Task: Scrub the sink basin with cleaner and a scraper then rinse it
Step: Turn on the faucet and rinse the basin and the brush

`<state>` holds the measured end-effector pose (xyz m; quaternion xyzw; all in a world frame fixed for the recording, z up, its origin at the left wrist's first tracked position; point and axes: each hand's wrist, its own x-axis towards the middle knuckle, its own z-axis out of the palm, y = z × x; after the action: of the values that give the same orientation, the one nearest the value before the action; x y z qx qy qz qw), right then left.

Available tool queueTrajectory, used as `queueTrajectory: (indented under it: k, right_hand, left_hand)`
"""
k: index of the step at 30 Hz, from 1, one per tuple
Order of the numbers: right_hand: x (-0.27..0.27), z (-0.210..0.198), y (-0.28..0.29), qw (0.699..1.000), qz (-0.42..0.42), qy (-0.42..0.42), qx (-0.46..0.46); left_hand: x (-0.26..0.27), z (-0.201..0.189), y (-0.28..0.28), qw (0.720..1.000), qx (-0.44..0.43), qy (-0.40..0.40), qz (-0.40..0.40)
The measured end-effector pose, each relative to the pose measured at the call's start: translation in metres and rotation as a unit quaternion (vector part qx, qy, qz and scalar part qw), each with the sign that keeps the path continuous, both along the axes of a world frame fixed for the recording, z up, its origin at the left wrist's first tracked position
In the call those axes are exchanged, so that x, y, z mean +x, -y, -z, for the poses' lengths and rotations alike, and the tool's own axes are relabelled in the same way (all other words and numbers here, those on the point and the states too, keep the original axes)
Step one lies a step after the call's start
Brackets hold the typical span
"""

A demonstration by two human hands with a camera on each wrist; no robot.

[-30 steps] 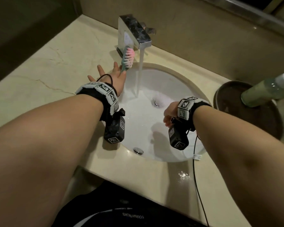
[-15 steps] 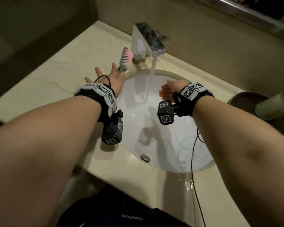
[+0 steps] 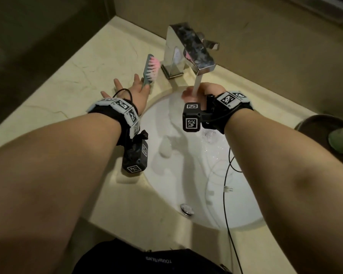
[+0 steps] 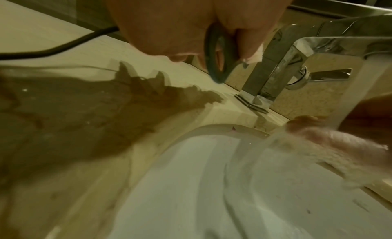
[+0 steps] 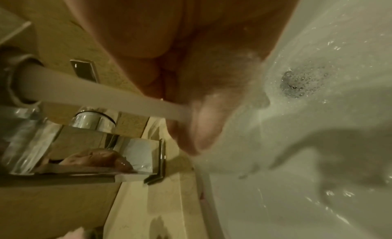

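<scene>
You see the white oval sink basin (image 3: 186, 194) at frame centre, wet; the teal pink-bristled scrubbing brush (image 3: 150, 70) stands upright at upper centre.

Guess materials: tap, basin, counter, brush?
Tap: polished chromed metal, mirror reflections. Basin: glossy white, likely glazed ceramic. Counter: cream stone, maybe marble, faint dark veins. Brush: probably plastic, teal back, pink and white bristles.
</scene>
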<state>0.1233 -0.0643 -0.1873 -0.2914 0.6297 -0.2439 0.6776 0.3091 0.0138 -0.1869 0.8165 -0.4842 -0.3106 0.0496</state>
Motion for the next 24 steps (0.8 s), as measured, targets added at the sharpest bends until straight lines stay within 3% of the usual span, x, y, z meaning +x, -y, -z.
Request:
queueTrajectory:
  k: [4, 8, 11, 14, 17, 19, 24]
  right_hand:
    - [0.0, 0.0, -0.004, 1.0, -0.01, 0.001, -0.015]
    - [-0.007, -0.004, -0.02, 0.997, 0.03, 0.066, 0.004]
    - [-0.017, -0.013, -0.047, 0.999, -0.015, 0.046, 0.019]
    - [-0.043, -0.016, -0.081, 0.982, -0.163, -0.075, 0.056]
    - [-0.07, -0.015, -0.115, 0.895, -0.338, -0.274, 0.097]
    - [-0.086, -0.014, -0.125, 0.86, -0.361, -0.358, 0.049]
    - [-0.103, -0.018, -0.116, 0.929, -0.207, -0.305, 0.022]
  left_hand:
    - [-0.002, 0.001, -0.003, 1.0, -0.003, -0.004, 0.005]
    - [-0.005, -0.004, -0.011, 1.0, -0.008, -0.001, 0.013]
    - [-0.011, -0.01, -0.021, 1.0, -0.022, -0.011, 0.011]
    - [-0.022, -0.01, -0.031, 0.999, -0.031, -0.006, 0.025]
    - [-0.038, -0.009, -0.045, 0.997, -0.038, -0.016, 0.061]
    - [-0.05, -0.011, -0.055, 0.997, -0.045, -0.023, 0.061]
    - [-0.066, -0.021, -0.07, 0.996, -0.063, -0.029, 0.059]
